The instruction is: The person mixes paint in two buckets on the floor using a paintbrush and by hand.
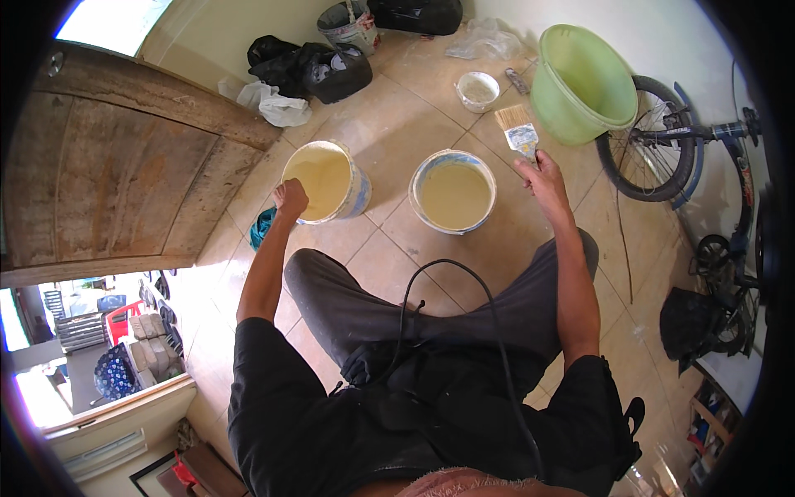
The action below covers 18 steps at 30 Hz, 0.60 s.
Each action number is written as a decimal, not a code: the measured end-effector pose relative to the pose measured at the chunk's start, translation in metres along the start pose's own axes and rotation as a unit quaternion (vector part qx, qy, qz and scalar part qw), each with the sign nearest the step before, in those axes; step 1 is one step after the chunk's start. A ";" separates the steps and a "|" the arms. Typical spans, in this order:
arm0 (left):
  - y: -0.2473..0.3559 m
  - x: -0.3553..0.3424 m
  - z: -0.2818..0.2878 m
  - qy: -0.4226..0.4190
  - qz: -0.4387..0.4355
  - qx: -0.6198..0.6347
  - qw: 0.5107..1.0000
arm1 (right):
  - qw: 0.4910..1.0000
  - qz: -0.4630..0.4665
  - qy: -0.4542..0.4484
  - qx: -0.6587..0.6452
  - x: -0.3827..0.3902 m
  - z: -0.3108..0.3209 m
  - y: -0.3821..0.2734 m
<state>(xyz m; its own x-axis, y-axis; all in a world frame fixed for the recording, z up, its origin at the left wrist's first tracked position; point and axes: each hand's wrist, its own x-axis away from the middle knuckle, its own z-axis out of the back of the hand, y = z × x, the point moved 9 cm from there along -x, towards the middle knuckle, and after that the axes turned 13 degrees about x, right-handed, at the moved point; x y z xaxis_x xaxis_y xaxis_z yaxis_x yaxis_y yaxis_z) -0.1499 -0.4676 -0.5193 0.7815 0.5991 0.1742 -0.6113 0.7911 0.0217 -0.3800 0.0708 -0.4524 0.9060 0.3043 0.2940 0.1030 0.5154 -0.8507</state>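
My left hand (pixel 290 197) is closed on the near-left rim of a white-and-blue bucket (pixel 357 190) holding pale yellow liquid; the bucket looks slightly tilted. Upright in my right hand (pixel 542 176) is a wide paintbrush (pixel 520 131) with pale bristles and a paint-smeared ferrule, held by its handle. A second bucket (pixel 453 226) of similar liquid stands on the tiles between my hands, below and left of the brush. A teal cloth (pixel 261 228) lies beside the left bucket. A small white tub (pixel 478 88) sits beyond the brush.
A large green bucket (pixel 571 108) and a bicycle (pixel 689 141) stand at the right. Black bags (pixel 331 76), white plastic bags (pixel 281 108) and a stained pail (pixel 348 25) are at the back. A wooden door (pixel 124 174) stands on the left. A cable (pixel 431 265) loops over my lap.
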 end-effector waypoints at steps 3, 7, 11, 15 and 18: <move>0.024 0.012 -0.009 -0.006 -0.063 0.012 0.998 | 1.000 0.008 0.000 -0.022 -0.001 -0.002 -0.003; 0.085 0.000 -0.001 0.062 -0.150 0.025 0.986 | 1.000 0.007 0.004 -0.005 -0.006 0.001 0.003; 0.090 -0.032 0.015 0.151 -0.127 0.057 0.979 | 1.000 0.009 -0.004 -0.001 -0.009 -0.005 0.003; 0.041 -0.049 0.014 0.147 -0.021 0.066 0.987 | 1.000 0.012 0.002 -0.005 -0.006 -0.006 -0.001; 0.002 -0.033 0.019 0.144 0.018 0.025 0.989 | 1.000 0.023 0.004 -0.013 -0.003 -0.004 -0.006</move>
<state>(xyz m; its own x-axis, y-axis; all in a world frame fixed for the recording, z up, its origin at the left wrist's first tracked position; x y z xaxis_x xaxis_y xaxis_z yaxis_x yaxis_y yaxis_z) -0.1796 -0.4881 -0.5067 0.7577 0.6428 -0.1127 -0.6391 0.7659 0.0712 -0.3817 0.0635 -0.4499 0.9130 0.3217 0.2510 0.0713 0.4799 -0.8744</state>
